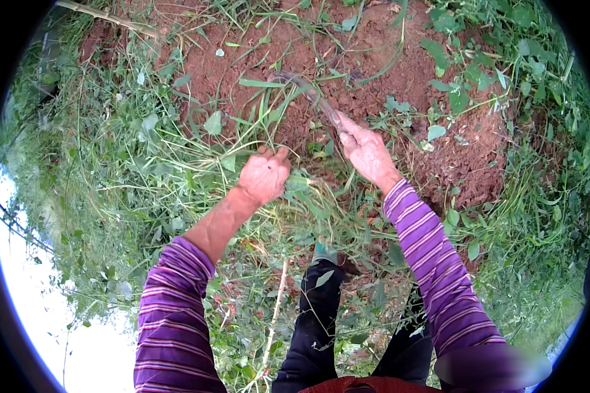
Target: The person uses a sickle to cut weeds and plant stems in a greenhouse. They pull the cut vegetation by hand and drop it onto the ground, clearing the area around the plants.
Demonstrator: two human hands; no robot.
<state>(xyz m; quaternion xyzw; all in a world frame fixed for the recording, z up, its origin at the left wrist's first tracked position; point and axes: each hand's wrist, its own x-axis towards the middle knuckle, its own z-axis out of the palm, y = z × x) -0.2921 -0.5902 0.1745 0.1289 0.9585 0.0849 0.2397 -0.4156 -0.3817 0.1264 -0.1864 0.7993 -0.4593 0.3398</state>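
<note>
My right hand (371, 156) is wrapped around the handle of a curved, sickle-like tool (319, 100). The tool slants up and to the left over reddish-brown soil, its far end bending left among grass blades. To its left, my left hand (265, 174) is closed on a bunch of green grass stems (241, 145), with blades fanning out beyond the fingers. Its fingertips are partly hidden by the back of the hand. Cut or loose grass (319, 201) lies between my two forearms, below the hands.
Bare reddish soil (368, 39) spreads ahead, with leafy weeds (472, 69) at the right and dense grass (113, 127) at the left. A dry stick (108, 17) lies at the upper left. Another pale stem (278, 309) rises beside my dark-trousered leg (319, 304).
</note>
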